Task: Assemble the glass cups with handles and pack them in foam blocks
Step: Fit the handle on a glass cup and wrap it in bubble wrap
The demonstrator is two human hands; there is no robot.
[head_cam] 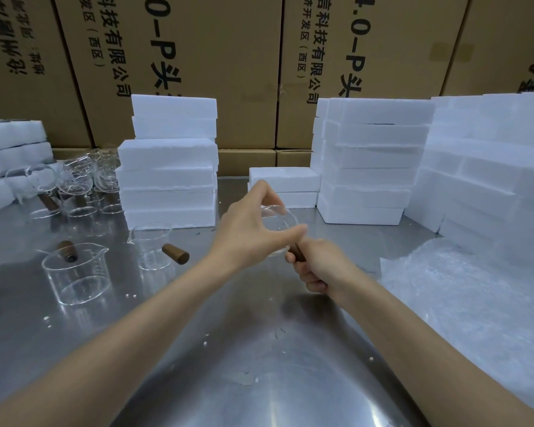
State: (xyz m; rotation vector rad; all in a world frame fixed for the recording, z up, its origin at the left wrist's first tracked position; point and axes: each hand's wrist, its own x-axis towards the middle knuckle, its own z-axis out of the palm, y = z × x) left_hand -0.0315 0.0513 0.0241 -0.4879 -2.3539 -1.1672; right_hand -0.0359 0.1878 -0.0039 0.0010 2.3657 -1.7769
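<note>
Dim, soft focus; glare on steel table (259,396)

left hand (247,224) gripping glass cup (279,223), right hand (316,269) gripping handle (297,251)

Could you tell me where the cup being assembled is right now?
Centre of the head view, above the metal table: the left hand holds the cup, the right hand its wooden handle.

Your left hand (247,223) is reaching forward, thumb and fingers curling round a cup (279,223); your right hand (318,266) is fisting round its handle (298,252), both forearms bare.
</note>
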